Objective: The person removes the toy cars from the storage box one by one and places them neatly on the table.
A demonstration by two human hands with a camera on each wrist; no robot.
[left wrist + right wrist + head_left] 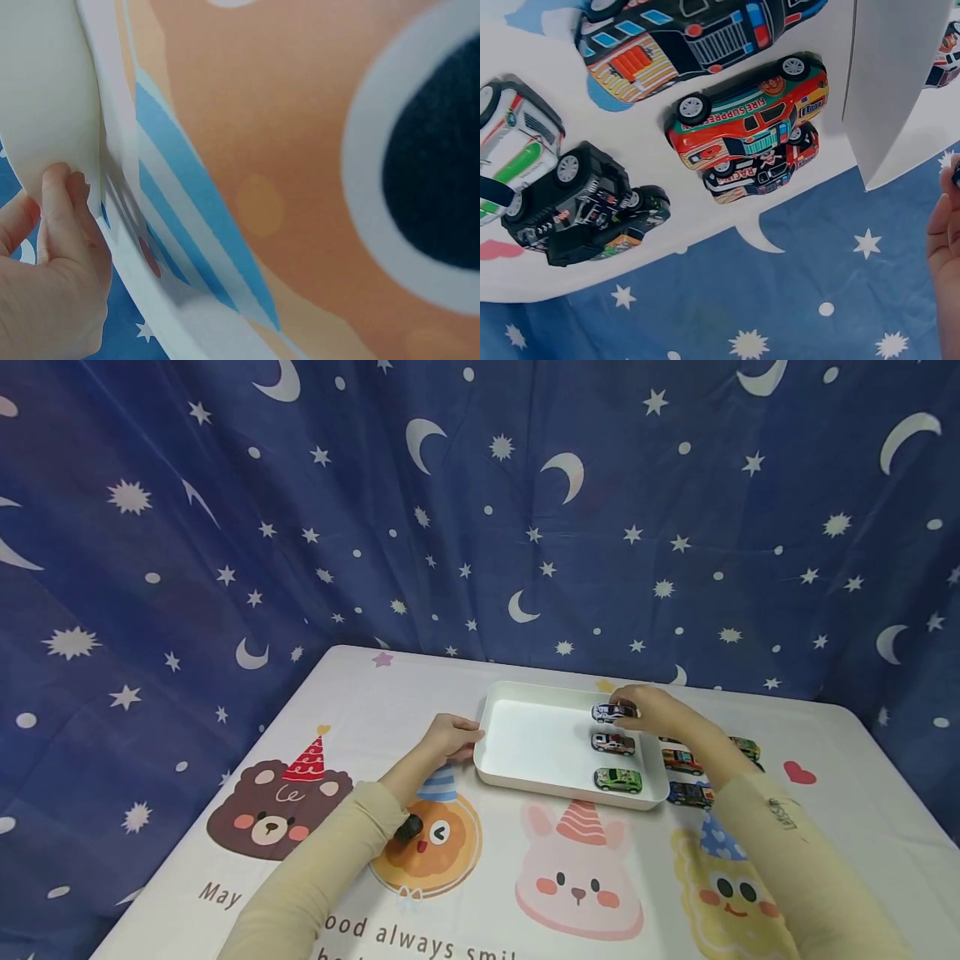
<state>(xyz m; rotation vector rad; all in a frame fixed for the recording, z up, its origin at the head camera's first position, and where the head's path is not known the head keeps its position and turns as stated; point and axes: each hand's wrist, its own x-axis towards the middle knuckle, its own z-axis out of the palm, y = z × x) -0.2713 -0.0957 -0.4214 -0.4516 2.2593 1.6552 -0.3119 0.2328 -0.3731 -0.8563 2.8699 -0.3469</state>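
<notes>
A shallow white tray (532,739) lies on the table. My left hand (452,737) grips its left end; in the left wrist view the fingers (64,202) pinch the tray wall (49,90). With my right hand (654,710) I hold a white-and-dark toy car (606,713) at the tray's back right corner. Below it in the tray, lined up in a column, are a white, orange and dark toy car (612,743) and a green toy car (618,780). The right wrist view catches only part of the right hand (946,247), at its edge.
Right of the tray, partly behind my right forearm, several toy cars stand on the table, among them a red fire car (750,116), a black one (577,202) and a white-green one (517,142). A blue curtain (480,527) hangs behind the table's back edge.
</notes>
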